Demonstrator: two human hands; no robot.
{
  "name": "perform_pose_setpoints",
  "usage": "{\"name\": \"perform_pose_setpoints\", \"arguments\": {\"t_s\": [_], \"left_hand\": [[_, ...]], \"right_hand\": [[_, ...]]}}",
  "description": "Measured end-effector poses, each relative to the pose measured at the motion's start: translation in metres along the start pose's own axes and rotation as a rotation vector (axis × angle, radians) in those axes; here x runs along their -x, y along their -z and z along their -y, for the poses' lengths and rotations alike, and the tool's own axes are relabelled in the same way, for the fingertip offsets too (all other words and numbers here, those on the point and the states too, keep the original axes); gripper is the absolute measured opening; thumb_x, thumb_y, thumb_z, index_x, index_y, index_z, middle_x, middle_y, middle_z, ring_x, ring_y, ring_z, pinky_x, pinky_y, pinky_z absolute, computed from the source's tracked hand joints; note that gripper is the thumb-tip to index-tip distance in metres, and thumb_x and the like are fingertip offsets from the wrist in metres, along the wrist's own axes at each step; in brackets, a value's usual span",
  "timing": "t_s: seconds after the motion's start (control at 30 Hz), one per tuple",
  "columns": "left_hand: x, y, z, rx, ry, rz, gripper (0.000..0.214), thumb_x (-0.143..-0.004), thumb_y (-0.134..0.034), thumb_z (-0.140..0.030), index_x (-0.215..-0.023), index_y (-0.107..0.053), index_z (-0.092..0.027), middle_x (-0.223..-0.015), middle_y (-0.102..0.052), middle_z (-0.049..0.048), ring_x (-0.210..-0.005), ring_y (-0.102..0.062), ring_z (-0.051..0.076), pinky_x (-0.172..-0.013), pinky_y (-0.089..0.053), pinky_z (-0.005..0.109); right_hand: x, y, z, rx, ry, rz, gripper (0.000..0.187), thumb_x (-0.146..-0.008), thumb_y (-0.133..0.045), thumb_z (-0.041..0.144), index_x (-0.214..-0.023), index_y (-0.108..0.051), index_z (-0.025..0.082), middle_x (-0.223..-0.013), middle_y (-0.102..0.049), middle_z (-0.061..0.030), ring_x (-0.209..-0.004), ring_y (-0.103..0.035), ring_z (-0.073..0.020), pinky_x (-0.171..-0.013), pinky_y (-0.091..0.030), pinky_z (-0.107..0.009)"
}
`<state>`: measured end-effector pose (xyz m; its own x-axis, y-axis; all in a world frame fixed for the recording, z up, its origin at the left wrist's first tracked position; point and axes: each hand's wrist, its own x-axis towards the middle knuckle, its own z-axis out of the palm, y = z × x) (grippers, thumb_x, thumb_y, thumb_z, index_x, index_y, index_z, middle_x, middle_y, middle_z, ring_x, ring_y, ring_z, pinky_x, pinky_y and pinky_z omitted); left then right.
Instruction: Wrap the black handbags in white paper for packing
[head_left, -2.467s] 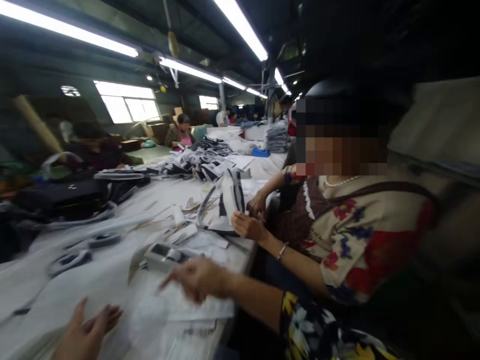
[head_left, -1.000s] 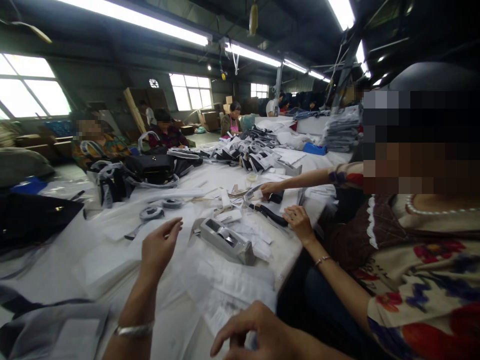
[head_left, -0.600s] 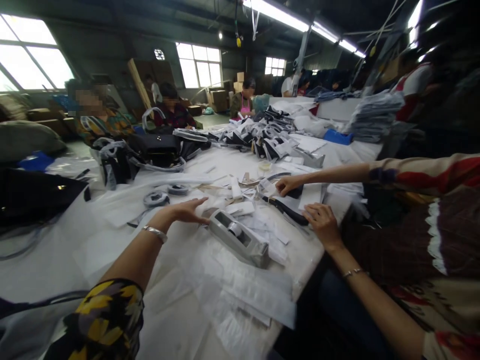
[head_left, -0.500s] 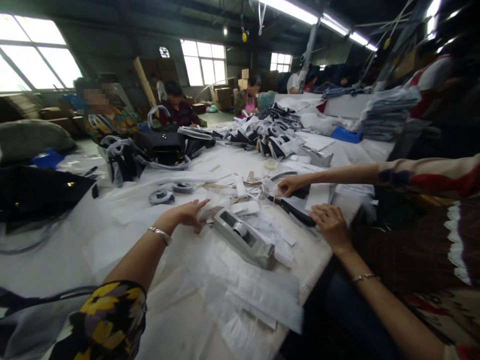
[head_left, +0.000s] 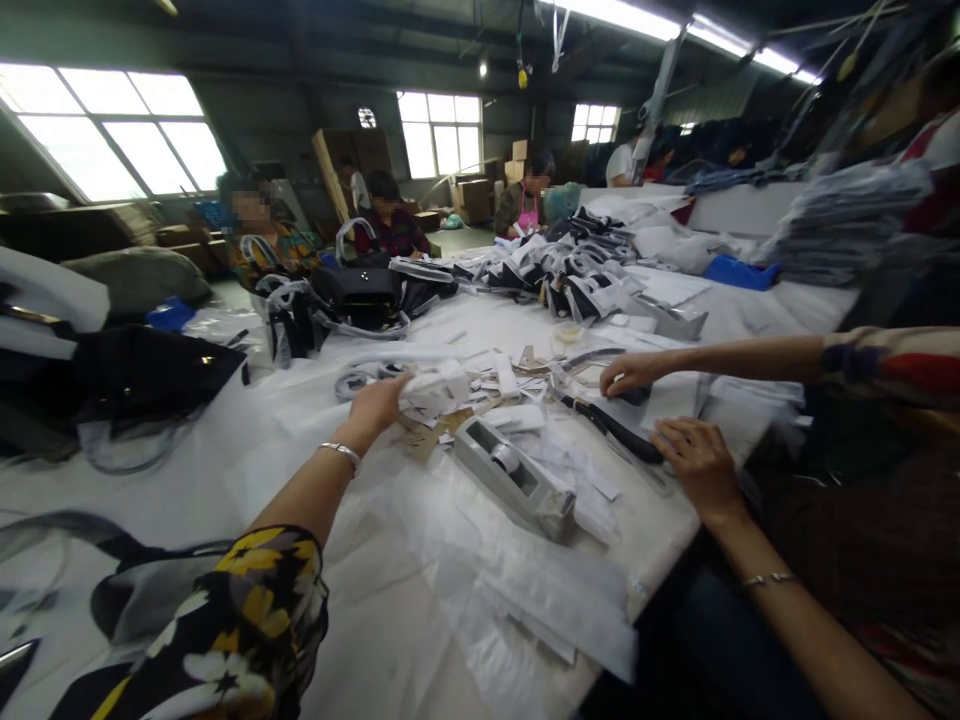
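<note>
My left hand (head_left: pixel 375 402), with a silver bangle at the wrist, reaches in from the lower left. Its fingers are closed on a white blocky piece (head_left: pixel 439 387), whose exact kind I cannot make out. Just beyond and left of it lie rolled grey strips (head_left: pixel 355 380), partly covered. Under and beside the piece are brown paper scraps (head_left: pixel 421 436). A grey tape dispenser (head_left: pixel 517 482) stands to the right of my hand, with a roll in it. My right hand is out of view.
A co-worker's hands (head_left: pixel 694 460) at the right are by a black strap (head_left: pixel 622 430). Black handbags (head_left: pixel 364 290) sit at the far left side. A heap of wrapped black-and-white parts (head_left: pixel 562 265) lies at the back. Translucent sheets (head_left: pixel 570 600) cover the near edge.
My left hand's spread fingers have closed on the white blocky piece and raised it, showing brown scraps beneath. The view has turned left; the co-worker's hands stay by the black strap.
</note>
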<state>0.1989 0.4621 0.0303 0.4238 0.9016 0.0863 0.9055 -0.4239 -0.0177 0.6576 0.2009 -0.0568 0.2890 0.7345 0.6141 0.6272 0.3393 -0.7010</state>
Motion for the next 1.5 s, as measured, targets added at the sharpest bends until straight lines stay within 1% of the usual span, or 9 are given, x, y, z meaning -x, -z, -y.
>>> {"name": "perform_pose_setpoints", "arguments": {"t_s": [0.17,0.33,0.5,0.63,0.73,0.93,1.13,1.37,1.5], "left_hand": [[0.007,-0.009,-0.022,0.018,-0.146,0.029,0.071,-0.084,-0.070,-0.040,-0.146,-0.042,-0.019,-0.135,-0.061,0.0166,-0.115,-0.064,0.032,-0.095,-0.052,0.052],[0.013,-0.002,-0.039,-0.047,-0.258,-0.179,0.064,-0.086,-0.048,-0.008,-0.148,-0.040,-0.019,-0.162,-0.027,0.0172,-0.149,-0.026,0.032,-0.117,-0.025,0.058],[0.016,-0.008,-0.053,-0.100,-0.500,-0.136,0.030,-0.085,-0.050,-0.011,-0.091,-0.074,-0.028,-0.161,-0.032,-0.0049,-0.151,-0.022,0.019,-0.124,-0.016,0.043],[0.019,-0.025,-0.058,-0.098,-0.471,-0.186,0.028,-0.085,-0.053,-0.020,-0.100,-0.075,-0.025,-0.160,-0.034,0.0088,-0.151,-0.019,0.033,-0.119,-0.019,0.059],[0.011,-0.046,-0.050,-0.103,-0.470,-0.194,0.030,-0.079,-0.055,-0.023,-0.101,-0.077,-0.024,-0.154,-0.043,0.0156,-0.148,-0.024,0.043,-0.113,-0.021,0.070],[-0.013,-0.073,-0.038,-0.276,-0.380,-0.119,0.034,-0.065,-0.049,-0.048,-0.088,-0.073,-0.051,-0.143,-0.051,-0.0214,-0.149,-0.024,0.034,-0.115,-0.024,0.062],[-0.019,-0.052,-0.040,-0.202,-0.279,-0.138,0.047,-0.073,-0.031,-0.058,-0.087,-0.073,-0.042,-0.141,-0.056,-0.0180,-0.149,-0.027,0.030,-0.114,-0.034,0.055],[-0.008,0.006,-0.045,-0.067,-0.226,-0.164,0.034,-0.084,-0.048,-0.042,-0.094,-0.077,-0.026,-0.143,-0.058,0.0047,-0.142,-0.039,0.037,-0.114,-0.037,0.051],[0.009,0.007,-0.053,-0.106,-0.231,-0.094,0.023,-0.087,-0.060,-0.037,-0.098,-0.077,-0.026,-0.153,-0.047,0.0067,-0.147,-0.029,0.035,-0.116,-0.032,0.054]], "right_hand": [[-0.005,-0.003,0.008,-0.118,-0.026,-0.004,0.016,-0.081,-0.071,0.054,-0.095,-0.071,0.046,-0.108,-0.074,0.0174,-0.107,-0.064,-0.0169,-0.086,-0.051,-0.041],[-0.002,-0.001,-0.002,-0.261,-0.101,0.095,0.018,-0.083,-0.069,0.052,-0.101,-0.069,0.048,-0.110,-0.073,0.0175,-0.112,-0.060,-0.0170,-0.088,-0.050,-0.042],[-0.003,-0.003,-0.007,-0.356,-0.134,0.155,0.020,-0.084,-0.067,0.048,-0.104,-0.068,0.051,-0.112,-0.072,0.0156,-0.116,-0.056,-0.0181,-0.089,-0.047,-0.044],[-0.008,-0.004,0.013,-0.390,-0.209,0.315,0.018,-0.081,-0.064,0.055,-0.099,-0.067,0.054,-0.099,-0.075,0.0136,-0.108,-0.060,-0.0198,-0.082,-0.047,-0.044],[-0.012,-0.003,0.020,-0.324,-0.249,0.295,0.018,-0.077,-0.067,0.055,-0.095,-0.069,0.055,-0.091,-0.076,0.0094,-0.107,-0.061,-0.0209,-0.078,-0.047,-0.042],[-0.015,-0.008,0.011,-0.241,-0.245,0.118,0.021,-0.080,-0.058,0.059,-0.099,-0.066,0.056,-0.091,-0.073,0.0145,-0.118,-0.060,-0.0195,-0.079,-0.049,-0.038],[-0.016,0.000,0.020,-0.234,-0.221,0.143,0.023,-0.080,-0.060,0.058,-0.102,-0.065,0.057,-0.092,-0.072,0.0145,-0.119,-0.060,-0.0169,-0.081,-0.051,-0.034],[-0.018,0.004,0.057,-0.341,-0.152,0.316,0.024,-0.075,-0.066,0.055,-0.099,-0.068,0.060,-0.090,-0.074,0.0163,-0.113,-0.062,-0.0174,-0.077,-0.052,-0.038],[-0.017,-0.009,0.060,-0.424,-0.076,0.368,0.020,-0.076,-0.067,0.055,-0.096,-0.070,0.054,-0.093,-0.075,0.0137,-0.106,-0.063,-0.0208,-0.081,-0.053,-0.045]]}}
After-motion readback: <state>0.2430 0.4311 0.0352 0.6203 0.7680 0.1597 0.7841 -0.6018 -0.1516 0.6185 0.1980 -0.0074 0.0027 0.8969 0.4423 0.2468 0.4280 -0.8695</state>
